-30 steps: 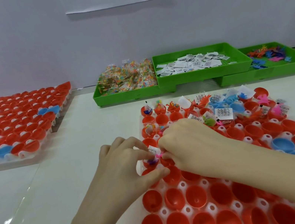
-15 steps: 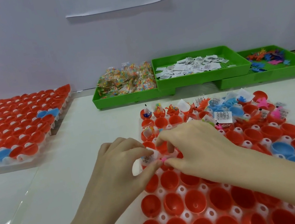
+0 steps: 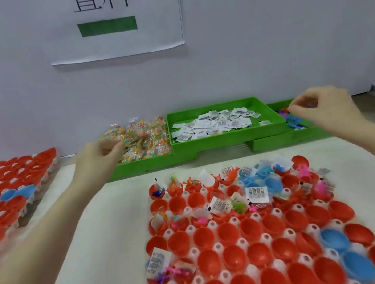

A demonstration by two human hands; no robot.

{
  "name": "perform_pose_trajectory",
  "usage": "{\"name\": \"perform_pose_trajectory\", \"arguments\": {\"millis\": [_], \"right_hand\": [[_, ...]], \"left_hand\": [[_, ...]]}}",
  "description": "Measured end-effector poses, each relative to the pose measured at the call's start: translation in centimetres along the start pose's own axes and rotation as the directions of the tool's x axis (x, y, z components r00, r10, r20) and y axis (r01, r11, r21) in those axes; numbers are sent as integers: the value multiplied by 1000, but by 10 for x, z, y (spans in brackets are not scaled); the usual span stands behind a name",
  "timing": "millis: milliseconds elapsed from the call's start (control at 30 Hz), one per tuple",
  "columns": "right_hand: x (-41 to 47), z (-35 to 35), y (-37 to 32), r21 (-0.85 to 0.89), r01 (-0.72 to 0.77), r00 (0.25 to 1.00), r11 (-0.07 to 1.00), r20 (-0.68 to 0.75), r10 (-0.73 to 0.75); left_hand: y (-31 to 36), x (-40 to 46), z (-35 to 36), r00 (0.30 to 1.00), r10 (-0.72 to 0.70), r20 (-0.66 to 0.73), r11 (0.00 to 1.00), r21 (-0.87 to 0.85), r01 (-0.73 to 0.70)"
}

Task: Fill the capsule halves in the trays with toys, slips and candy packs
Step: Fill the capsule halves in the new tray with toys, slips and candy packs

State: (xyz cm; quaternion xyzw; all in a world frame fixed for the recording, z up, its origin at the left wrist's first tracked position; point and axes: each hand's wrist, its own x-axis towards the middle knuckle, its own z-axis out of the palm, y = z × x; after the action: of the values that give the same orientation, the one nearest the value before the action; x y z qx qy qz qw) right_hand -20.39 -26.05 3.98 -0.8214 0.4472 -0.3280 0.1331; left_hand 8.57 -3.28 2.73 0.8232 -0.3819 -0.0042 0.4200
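Observation:
The near capsule tray [image 3: 240, 242] holds red halves and a few blue ones [image 3: 334, 240]. Its back rows carry toys, slips and candy packs, and one near-left half [image 3: 176, 271] holds a slip and small toys. My left hand [image 3: 99, 154] reaches to the candy packs [image 3: 142, 139] in the left green bin, fingers curled at the pile's edge; a held pack cannot be made out. My right hand [image 3: 324, 106] hovers over the toys [image 3: 296, 121] in the right green bin, fingers bent down, nothing seen in them. Slips [image 3: 215, 122] fill the middle bin.
A second tray of closed red capsules [image 3: 0, 198] with two blue ones lies at the left on the white table [image 3: 94, 244]. The three green bins stand along the back wall under a paper sign [image 3: 111, 18].
Both hands have left the near-left capsule half, where a slip and toys now lie, and moved away to the back bins, left to the candy, right to the toys. The camera tilted up.

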Motion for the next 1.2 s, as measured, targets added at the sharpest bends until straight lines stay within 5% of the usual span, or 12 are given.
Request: {"name": "perform_pose_trajectory", "arguments": {"millis": [200, 300, 400, 567, 867, 1067, 1200], "right_hand": [[50, 37, 66, -222, -193, 931, 956, 267, 249], [59, 52, 73, -281, -278, 868, 918, 336, 366], [66, 60, 74, -309, -318, 842, 896, 343, 417], [65, 61, 73, -193, -283, 923, 939, 213, 322], [57, 56, 72, -284, -222, 974, 933, -16, 227], [58, 48, 67, 2, -246, 954, 969, -175, 243], [69, 47, 35, 348, -151, 969, 925, -133, 208]], "left_hand": [[-37, 52, 36, 951, -249, 186, 891, 430, 149], [-47, 53, 48, 948, -301, 100, 838, 503, 213], [-46, 50, 52, 954, -296, -56, 873, 390, 294], [-46, 50, 57, 936, -299, -185, 927, 176, 331], [-41, 38, 47, 911, -231, -341, 967, -182, 177], [-17, 9, 23, 864, -331, -379, 844, -529, 92], [6, -30, -2, 929, -264, -261, 763, -645, 35]]}}
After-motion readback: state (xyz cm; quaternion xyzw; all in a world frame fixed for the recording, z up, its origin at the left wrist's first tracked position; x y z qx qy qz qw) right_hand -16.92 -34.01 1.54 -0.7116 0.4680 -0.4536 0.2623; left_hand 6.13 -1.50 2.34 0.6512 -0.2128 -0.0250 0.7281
